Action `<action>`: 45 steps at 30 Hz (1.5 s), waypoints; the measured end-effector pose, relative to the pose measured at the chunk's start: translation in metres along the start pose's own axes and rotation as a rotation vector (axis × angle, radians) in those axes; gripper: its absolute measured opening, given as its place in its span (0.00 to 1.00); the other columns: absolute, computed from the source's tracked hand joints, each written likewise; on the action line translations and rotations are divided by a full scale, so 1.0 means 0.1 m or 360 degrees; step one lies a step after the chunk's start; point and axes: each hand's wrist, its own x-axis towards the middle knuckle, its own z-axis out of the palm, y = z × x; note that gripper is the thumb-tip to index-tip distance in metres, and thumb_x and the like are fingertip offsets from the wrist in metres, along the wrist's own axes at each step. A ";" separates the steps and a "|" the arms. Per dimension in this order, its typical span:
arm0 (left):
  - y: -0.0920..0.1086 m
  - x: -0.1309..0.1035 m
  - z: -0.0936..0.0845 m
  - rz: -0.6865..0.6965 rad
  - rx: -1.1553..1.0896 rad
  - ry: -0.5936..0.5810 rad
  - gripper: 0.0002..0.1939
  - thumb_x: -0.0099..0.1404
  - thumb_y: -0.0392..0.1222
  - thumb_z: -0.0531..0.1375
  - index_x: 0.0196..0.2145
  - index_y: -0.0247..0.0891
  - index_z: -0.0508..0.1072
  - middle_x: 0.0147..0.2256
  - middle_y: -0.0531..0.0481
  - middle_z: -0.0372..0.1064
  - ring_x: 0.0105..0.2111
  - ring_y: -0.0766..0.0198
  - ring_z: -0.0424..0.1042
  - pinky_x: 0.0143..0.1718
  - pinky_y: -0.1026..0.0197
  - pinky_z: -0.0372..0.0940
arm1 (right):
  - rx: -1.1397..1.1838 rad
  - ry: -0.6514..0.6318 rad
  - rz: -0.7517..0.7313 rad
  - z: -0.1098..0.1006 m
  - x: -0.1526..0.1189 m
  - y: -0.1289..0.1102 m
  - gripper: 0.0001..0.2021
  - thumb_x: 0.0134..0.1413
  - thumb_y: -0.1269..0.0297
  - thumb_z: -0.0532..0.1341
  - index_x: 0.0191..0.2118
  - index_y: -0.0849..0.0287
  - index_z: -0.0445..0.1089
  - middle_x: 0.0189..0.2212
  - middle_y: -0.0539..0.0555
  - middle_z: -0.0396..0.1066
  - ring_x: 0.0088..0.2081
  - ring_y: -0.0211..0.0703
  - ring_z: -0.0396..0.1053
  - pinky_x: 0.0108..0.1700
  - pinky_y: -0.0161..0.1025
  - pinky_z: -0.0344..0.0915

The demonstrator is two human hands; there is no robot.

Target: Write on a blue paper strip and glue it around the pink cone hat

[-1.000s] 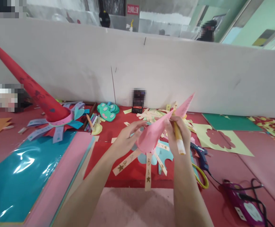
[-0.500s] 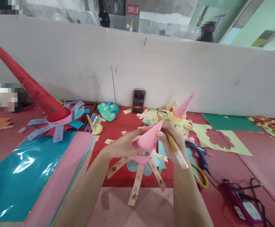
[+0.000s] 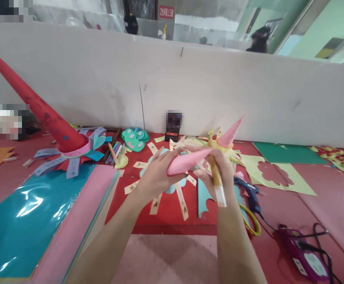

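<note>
A pink paper cone [image 3: 186, 161] lies tilted between my hands, its tip toward the right. My left hand [image 3: 159, 173] grips the cone's wide end. In my right hand [image 3: 219, 169] is a gold marker [image 3: 217, 179] with a clear end, pointing down; some of its fingers are near the cone's tip. Beneath the cone, a light blue scalloped paper piece [image 3: 171, 187] with strips bearing gold stars [image 3: 182, 202] spreads over red paper. Part of that piece is hidden by my hands.
A tall red cone [image 3: 53, 118] leans at the left beside teal sheets [image 3: 36, 213]. A second pink cone [image 3: 231, 134] stands behind my right hand. Glue gun [image 3: 248, 193], yellow scissors handle [image 3: 253, 221] and purple device [image 3: 304, 252] are at the right.
The pink cone has tipped from leaning up to nearly level. The strips around the scalloped piece have shifted away from me and lie flatter on the red paper. The marker has turned more upright.
</note>
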 end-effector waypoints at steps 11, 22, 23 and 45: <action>-0.06 -0.02 -0.01 0.0485 0.0554 0.0455 0.31 0.60 0.43 0.58 0.58 0.45 0.50 0.47 0.48 0.67 0.49 0.58 0.66 0.62 0.45 0.42 | 0.0018 -0.0072 -0.0409 -0.03 -0.06 -0.03 0.12 0.49 0.68 0.63 0.41 0.51 0.68 0.44 0.54 0.74 0.49 0.50 0.69 0.49 0.54 0.67; -0.03 0.00 -0.06 0.0266 0.0468 0.0715 0.37 0.62 0.44 0.56 0.62 0.46 0.38 0.62 0.41 0.49 0.62 0.54 0.47 0.62 0.43 0.34 | -0.0154 -0.0210 -0.0772 -0.06 -0.10 -0.08 0.19 0.49 0.72 0.62 0.45 0.42 0.68 0.48 0.47 0.72 0.49 0.47 0.69 0.48 0.54 0.69; -0.03 -0.01 -0.06 0.0247 0.0458 0.0696 0.37 0.62 0.43 0.56 0.62 0.46 0.38 0.62 0.41 0.48 0.62 0.54 0.47 0.62 0.44 0.34 | -0.0146 -0.0211 -0.0771 -0.06 -0.10 -0.08 0.20 0.49 0.72 0.62 0.46 0.43 0.68 0.48 0.47 0.72 0.49 0.47 0.69 0.48 0.54 0.69; -0.13 -0.03 0.12 -0.0140 -0.1365 -0.0505 0.30 0.61 0.61 0.53 0.56 0.45 0.62 0.54 0.44 0.63 0.51 0.54 0.64 0.48 0.57 0.61 | 0.0065 -0.0113 0.0195 -0.03 -0.07 0.01 0.08 0.54 0.57 0.57 0.38 0.51 0.68 0.29 0.50 0.71 0.31 0.41 0.71 0.30 0.37 0.68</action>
